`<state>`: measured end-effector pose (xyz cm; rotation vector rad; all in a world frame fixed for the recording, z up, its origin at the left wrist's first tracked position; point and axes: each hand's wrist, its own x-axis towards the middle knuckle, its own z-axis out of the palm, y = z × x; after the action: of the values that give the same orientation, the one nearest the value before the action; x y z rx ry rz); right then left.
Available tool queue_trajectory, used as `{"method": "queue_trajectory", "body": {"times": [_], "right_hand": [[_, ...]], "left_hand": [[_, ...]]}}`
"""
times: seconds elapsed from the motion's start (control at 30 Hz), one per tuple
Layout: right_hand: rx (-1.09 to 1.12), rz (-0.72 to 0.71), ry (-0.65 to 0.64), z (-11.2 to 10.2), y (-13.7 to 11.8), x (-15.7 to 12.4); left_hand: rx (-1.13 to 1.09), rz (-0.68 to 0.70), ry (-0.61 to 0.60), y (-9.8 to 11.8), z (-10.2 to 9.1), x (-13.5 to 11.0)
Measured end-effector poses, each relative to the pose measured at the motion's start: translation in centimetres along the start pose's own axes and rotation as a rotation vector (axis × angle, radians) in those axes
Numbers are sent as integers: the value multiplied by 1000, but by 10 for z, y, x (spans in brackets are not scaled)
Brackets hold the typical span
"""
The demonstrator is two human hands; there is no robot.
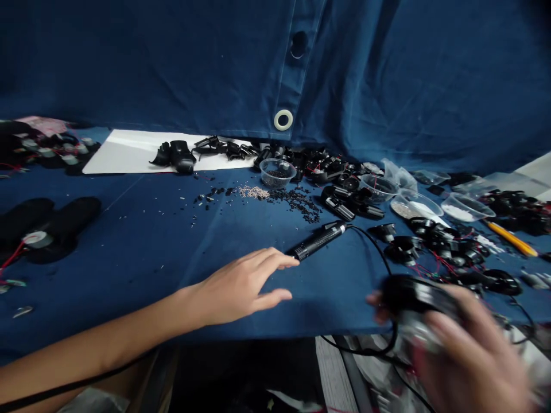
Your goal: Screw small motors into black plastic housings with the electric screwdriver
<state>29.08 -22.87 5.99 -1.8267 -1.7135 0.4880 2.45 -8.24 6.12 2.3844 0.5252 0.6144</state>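
My left hand (241, 285) lies open and flat on the blue cloth of the table (172, 229), fingers stretched toward a black pen-shaped electric tool (318, 241) whose tip almost meets my fingertips. My right hand (465, 350), blurred by motion at the lower right, is closed round a black round part (413, 295) with a pale underside, held at the table's front edge. A black cable (379, 252) runs from the tool toward that hand.
Clear plastic cups (278, 172) with small parts stand mid-table, and more cups (467, 207) at the right. Black parts with red wires (447, 246) crowd the right side. A white sheet (129, 152), loose screws (253, 192), a yellow pencil (514, 240) and black pieces (47, 226) at left lie about.
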Motion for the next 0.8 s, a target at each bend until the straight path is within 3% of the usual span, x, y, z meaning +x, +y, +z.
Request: {"method": "queue_trajectory", "body": {"times": [0.03, 0.07, 0.13, 0.27, 0.4, 0.47, 0.5, 0.57, 0.6, 0.67, 0.8], "right_hand": [[125, 8, 2, 11, -12, 15], [418, 66, -17, 22, -25, 31], [761, 191, -194, 42, -50, 62], [978, 274, -416, 69, -87, 106], [1084, 214, -654, 75, -100, 144], [883, 114, -622, 76, -96, 169], [695, 61, -534, 78, -92, 183], [76, -45, -220, 82, -77, 211], [-53, -41, -145, 84, -67, 225], [-202, -23, -81, 88, -47, 249], [-391, -9, -68, 94, -15, 281]], "left_hand": [[10, 43, 38, 2, 3, -1], [33, 96, 83, 4, 5, -2], [107, 189, 154, 5, 9, -5], [178, 88, 271, -1, 2, -6], [182, -48, 455, -18, -24, 2], [189, -111, 502, -33, -36, 9], [192, -144, 495, -43, -39, 13], [195, -213, 432, -66, -39, 20], [197, -247, 381, -77, -36, 23], [192, -294, 294, -98, -26, 26], [169, -280, 271, -117, -11, 24]]}}
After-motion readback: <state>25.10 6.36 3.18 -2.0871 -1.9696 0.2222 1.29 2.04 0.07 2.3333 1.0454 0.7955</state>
